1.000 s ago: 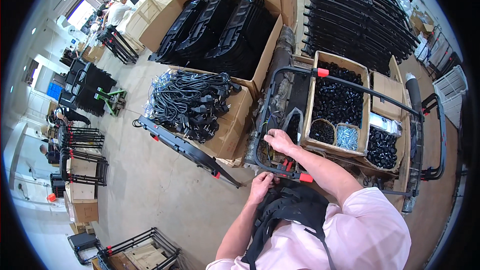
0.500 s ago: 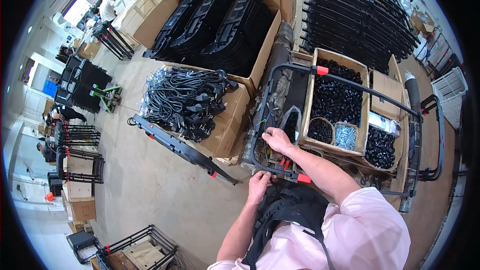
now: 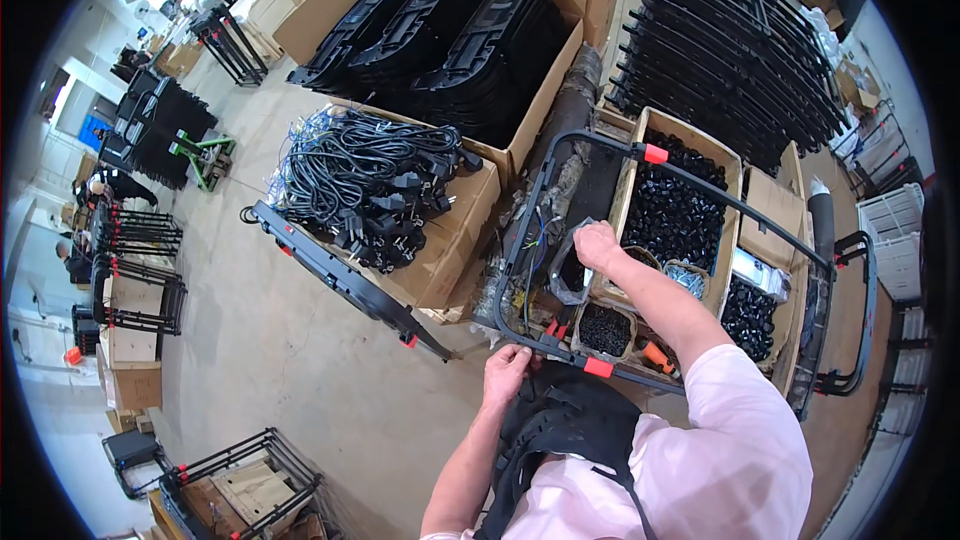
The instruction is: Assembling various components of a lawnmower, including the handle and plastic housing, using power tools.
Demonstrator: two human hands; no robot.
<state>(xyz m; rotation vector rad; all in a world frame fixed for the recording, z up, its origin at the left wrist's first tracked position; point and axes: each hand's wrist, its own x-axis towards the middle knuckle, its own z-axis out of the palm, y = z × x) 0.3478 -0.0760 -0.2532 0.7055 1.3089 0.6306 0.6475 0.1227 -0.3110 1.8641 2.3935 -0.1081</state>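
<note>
A black tubular frame (image 3: 527, 230) with red fittings lies across the work surface in front of me. My left hand (image 3: 506, 374) is closed at its near left corner, thumb and fingers pinched against the tube. Inside the frame's outline, my right hand (image 3: 597, 244) is curled at the top of a clear plastic bag (image 3: 570, 280) of small dark parts; its fingertips are hidden, so what they hold cannot be seen. Thin coloured wires (image 3: 540, 230) come from the frame's left side. Close by sits a small box of black screws (image 3: 605, 330).
A carton of black caps (image 3: 675, 205) and a tub of silvery screws (image 3: 686, 280) stand beyond my right forearm. An orange-handled tool (image 3: 658, 356) lies near me. At left are bundled power cords (image 3: 380, 180), a leaning black deck (image 3: 345, 280) and stacked black covers (image 3: 470, 50).
My right hand has gone from the frame's left tube, rightward and away from me, to the plastic bag. My left hand stays near the frame's corner. The view has shifted slightly.
</note>
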